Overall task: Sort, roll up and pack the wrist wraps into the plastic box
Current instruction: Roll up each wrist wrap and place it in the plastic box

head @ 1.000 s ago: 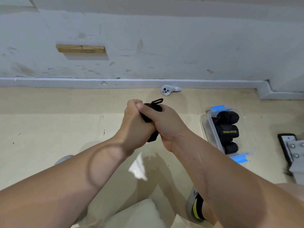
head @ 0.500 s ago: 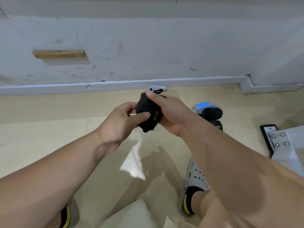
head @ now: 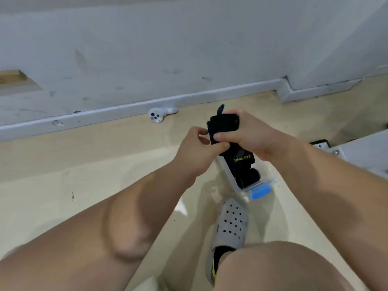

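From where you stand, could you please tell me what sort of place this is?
Likely a bare indoor room, perhaps a workshop: a scuffed white wall, a skirting board, and the plastic box set on a pale floor.

Both bare forearms reach forward and converge. The right hand [head: 249, 136] curls round a rolled wrist wrap [head: 225, 122], thumb laid across it; the left hand [head: 198, 153] pinches the wrap's near edge between thumb and fingertips
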